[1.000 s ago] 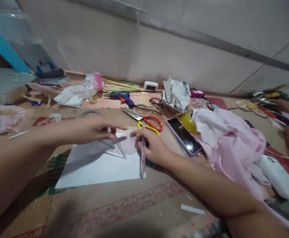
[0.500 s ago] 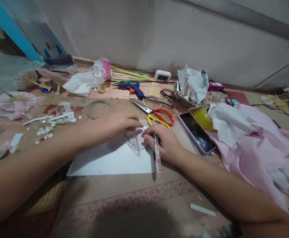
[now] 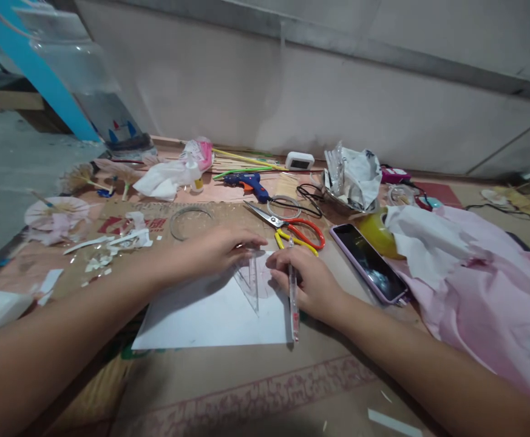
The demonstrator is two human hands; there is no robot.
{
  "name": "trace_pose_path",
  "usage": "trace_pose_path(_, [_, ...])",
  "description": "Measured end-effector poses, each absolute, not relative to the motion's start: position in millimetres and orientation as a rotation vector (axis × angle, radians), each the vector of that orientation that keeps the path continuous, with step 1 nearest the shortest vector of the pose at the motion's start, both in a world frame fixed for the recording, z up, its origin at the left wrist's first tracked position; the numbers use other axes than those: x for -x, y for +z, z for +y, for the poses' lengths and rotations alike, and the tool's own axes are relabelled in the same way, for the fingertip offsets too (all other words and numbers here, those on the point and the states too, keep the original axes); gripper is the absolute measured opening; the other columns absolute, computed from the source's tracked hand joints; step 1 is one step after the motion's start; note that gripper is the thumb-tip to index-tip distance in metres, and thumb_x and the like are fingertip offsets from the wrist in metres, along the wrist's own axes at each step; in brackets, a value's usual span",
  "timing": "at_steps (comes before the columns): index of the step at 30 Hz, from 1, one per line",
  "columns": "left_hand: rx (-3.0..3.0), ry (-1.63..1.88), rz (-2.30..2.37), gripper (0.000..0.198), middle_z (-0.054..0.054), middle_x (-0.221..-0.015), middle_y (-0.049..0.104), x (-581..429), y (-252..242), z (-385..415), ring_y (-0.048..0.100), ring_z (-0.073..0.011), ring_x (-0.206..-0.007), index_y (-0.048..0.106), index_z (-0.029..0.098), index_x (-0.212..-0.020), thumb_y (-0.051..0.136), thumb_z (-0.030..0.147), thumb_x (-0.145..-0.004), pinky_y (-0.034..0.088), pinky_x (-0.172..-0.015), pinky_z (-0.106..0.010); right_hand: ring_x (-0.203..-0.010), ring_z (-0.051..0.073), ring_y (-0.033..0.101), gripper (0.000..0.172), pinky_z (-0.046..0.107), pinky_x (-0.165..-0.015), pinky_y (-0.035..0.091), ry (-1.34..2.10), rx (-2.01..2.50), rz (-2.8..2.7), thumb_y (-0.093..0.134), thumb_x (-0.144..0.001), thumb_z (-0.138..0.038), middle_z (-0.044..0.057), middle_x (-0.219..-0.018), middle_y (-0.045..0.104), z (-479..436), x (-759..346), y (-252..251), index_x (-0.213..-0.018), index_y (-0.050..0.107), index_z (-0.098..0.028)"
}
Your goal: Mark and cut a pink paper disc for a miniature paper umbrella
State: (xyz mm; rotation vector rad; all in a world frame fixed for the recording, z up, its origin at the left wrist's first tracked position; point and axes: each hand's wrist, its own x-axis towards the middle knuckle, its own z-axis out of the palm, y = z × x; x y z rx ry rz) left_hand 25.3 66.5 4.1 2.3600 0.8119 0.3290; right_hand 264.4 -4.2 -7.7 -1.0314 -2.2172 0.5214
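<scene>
My left hand [image 3: 221, 247] grips the top end of a clear triangular set square [image 3: 250, 285] between thumb and fingers. The set square points down over a sheet of white paper [image 3: 192, 325] with faint reddish lines near its upper right part. Tucked in my right hand [image 3: 308, 282] is a clear pen [image 3: 294, 309] with red at its lower end, hanging over the paper's right edge. Just beyond both hands lie scissors [image 3: 308, 233] with red and yellow handles, blades spread. A phone [image 3: 368, 262] in a purple case lies right of my right hand.
A blue glue gun [image 3: 249, 184], thin sticks [image 3: 241, 162] and a small white display device [image 3: 299, 161] lie along the wall. Pink cloth [image 3: 478, 297] and yellow tape [image 3: 374, 233] are at right. Paper scraps [image 3: 105, 255] and a wire ring [image 3: 178, 226] are at left.
The view has tilted upward, so everything sits lower in the picture. My left hand still grips the set square, which looks turned slightly more upright, and the pen stays in my right hand.
</scene>
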Motion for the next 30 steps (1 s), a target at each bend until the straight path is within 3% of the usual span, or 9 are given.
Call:
trace_pose_path(12, [-2.508,0.476,0.927,0.029,-0.011,-0.122,0.070,-28.7,7.7,57.5,0.065,-0.0241,-0.113,0.071,0.021,-0.119,0.050,0.031,-0.101,0.051,-0.100,-0.040,-0.080,0.023,0.068,0.008,0.035,-0.073,0.049,0.543,1.069,-2.268,0.061,-0.094,-0.021,0.007,-0.090,0.076,-3.8,-263.7,-5.8,-0.087,0.058,-0.022])
trace_pose_path(15, [-2.603,0.345,1.041,0.028,-0.011,-0.120,0.068,-26.4,24.5,45.9,0.064,-0.0271,-0.111,0.071,0.020,-0.115,0.057,0.036,-0.097,0.051,-0.097,-0.042,-0.082,0.023,0.069,0.006,0.035,-0.074,0.049,0.538,1.073,-2.259,0.061,-0.094,-0.021,0.007,-0.091,0.076,-4.2,-264.3,-6.7,-0.088,0.060,-0.022])
trace_pose_path(18, [-2.610,0.177,1.099,0.040,-0.011,-0.122,0.065,-24.6,33.8,33.2,0.062,-0.0306,-0.112,0.067,0.020,-0.120,0.067,0.047,-0.091,0.050,-0.095,-0.045,-0.084,0.023,0.069,0.006,0.035,-0.075,0.049,0.535,1.068,-2.249,0.062,-0.094,-0.021,0.007,-0.092,0.076,-4.5,-264.7,-7.7,-0.089,0.060,-0.022])
trace_pose_path(22, [-2.666,0.066,1.120,0.047,-0.012,-0.124,0.062,-28.6,32.1,23.5,0.060,-0.0334,-0.113,0.063,0.020,-0.123,0.073,0.048,-0.085,0.049,-0.093,-0.046,-0.083,0.022,0.068,0.006,0.034,-0.075,0.049,0.552,1.095,-2.253,0.062,-0.093,-0.021,0.006,-0.092,0.077,-4.4,-264.7,-7.2,-0.088,0.060,-0.022])
trace_pose_path(30, [-2.645,-0.111,1.137,0.049,-0.016,-0.125,0.061,-41.5,42.2,18.9,0.055,-0.0365,-0.119,0.063,0.014,-0.123,0.070,0.049,-0.090,0.047,-0.099,-0.050,-0.080,0.021,0.067,0.004,0.034,-0.073,0.048,0.575,1.118,-2.264,0.062,-0.092,-0.020,0.006,-0.090,0.076,-4.2,-264.4,-3.5,-0.088,0.062,-0.022])
